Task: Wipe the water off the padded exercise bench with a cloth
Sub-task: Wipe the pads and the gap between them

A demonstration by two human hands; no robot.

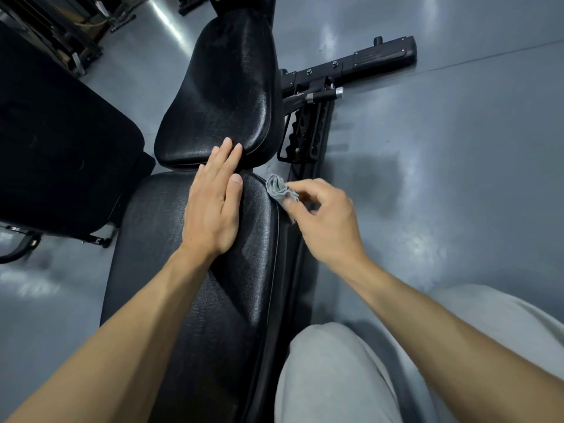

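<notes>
Left hand (215, 199) flat, fingers straight, across the gap between the two pads of the black bench (195, 288); right hand (328, 219) pinching a bunched grey cloth (277, 189) against the near pad's right edge.

Dim overhead light, white glare streaks on grey floor (457, 148), wide-angle bending at edges, soft shadows

The black padded bench (195, 300) stands on grey floor (457, 178), apparently bearing only a flat-resting left hand (213, 206).

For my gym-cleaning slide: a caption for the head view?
Left hand flat on the black bench while the right hand pinches a grey cloth at its edge.
</notes>
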